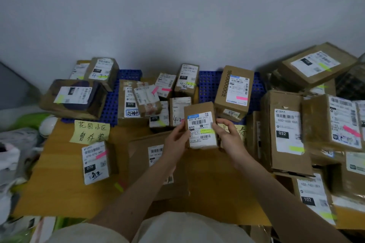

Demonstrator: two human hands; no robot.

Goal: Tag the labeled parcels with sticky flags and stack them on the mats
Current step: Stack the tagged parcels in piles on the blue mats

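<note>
We grip the small parcel (pixel 200 126) upright between both hands, left hand (pixel 175 140) and right hand (pixel 227 134), fingers clamped on its sides; the blue mats (pixel 209 83) lie just beyond.

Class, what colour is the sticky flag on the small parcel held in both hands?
Yellow-green flag, head view.

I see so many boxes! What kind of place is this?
Probably a parcel sorting spot. Cardboard parcels with barcode labels are piled on blue mats, a handwritten yellow note marks one area, and both hands, left hand and right hand, hold a small parcel.
</note>
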